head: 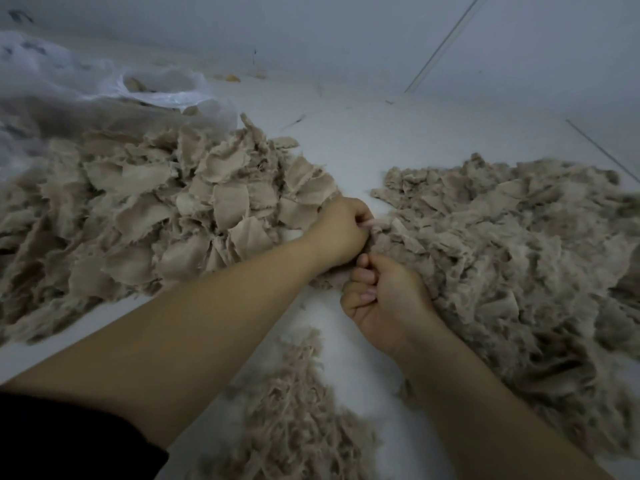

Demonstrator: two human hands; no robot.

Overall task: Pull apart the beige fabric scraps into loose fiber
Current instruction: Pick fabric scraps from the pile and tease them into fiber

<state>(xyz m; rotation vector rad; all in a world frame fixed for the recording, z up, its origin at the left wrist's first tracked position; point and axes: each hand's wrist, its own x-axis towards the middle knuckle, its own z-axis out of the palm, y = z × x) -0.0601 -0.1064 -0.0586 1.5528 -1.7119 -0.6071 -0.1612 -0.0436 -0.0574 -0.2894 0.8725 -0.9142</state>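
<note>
While both hands meet at the middle of the white surface (346,161), a small beige scrap (381,225) is pinched between them at the near-left edge of the right-hand heap. The left hand (341,230) reaches in from the lower left with its forearm bare and a dark sleeve (69,441) at the elbow; its fingers are curled tight, thumb and fingertips gripping the scrap's upper end. The right hand (384,299) sits just below and nearer the camera, knuckles turned left, fingers folded into the palm and closed on frayed fabric at the heap's edge; what exactly lies under the fingers is hidden.

To the left lies the pile of whole fabric scraps (166,209), flat torn pieces overlapping like scales. To the right spreads the pile of loosened fiber (519,258), fluffier and more ragged. A third, stringy tuft of fiber (294,410) lies between the forearms, closest to the camera.

At the upper left a crumpled translucent plastic bag (104,88) lies open, with a few beige pieces showing in its mouth. Beyond it stands a pale wall (311,29).
</note>
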